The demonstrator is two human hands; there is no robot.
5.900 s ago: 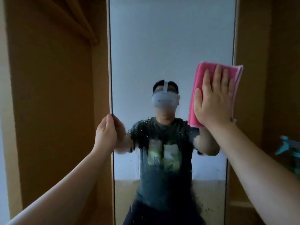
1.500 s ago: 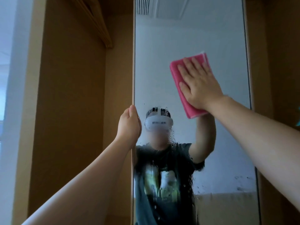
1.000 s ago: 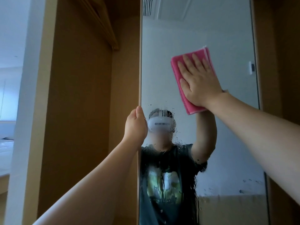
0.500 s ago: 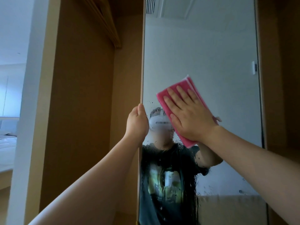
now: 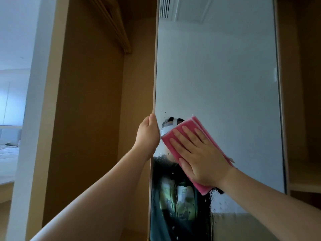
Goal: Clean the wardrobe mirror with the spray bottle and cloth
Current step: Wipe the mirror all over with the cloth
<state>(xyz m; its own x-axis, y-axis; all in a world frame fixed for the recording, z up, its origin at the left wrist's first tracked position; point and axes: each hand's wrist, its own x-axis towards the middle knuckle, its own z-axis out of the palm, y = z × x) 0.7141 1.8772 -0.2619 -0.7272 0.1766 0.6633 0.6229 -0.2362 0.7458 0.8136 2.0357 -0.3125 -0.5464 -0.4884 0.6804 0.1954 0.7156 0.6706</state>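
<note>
The fingers [image 5: 182,138] of the right hand [image 5: 201,159] lie straight and slightly spread, pressing a folded pink ribbed cloth [image 5: 190,124] flat against the tall wardrobe mirror [image 5: 217,75] just below centre frame. The cloth shows above the fingertips and again below the wrist. The left hand [image 5: 147,134] sits just beside it, fingers curled round the mirror panel's left edge, apparently steadying the door. The step in hand looks like wiping (spraying seems done, since no spray bottle is in view and wet droplets and runs [image 5: 175,197] cover the glass at bottom centre). The upper glass looks dry and even, so the next move likely calls for drawing the cloth down through the wet band with steady, flat pressure. Open glass runs rightward to the mirror's right edge, beyond which sit tan wooden shelves [image 5: 305,185]. Leftward the wiping hand is hemmed in by the left hand, and past that edge lies the open wardrobe bay [image 5: 90,101] with its wooden hanging rail [image 5: 112,26] at upper left.
</note>
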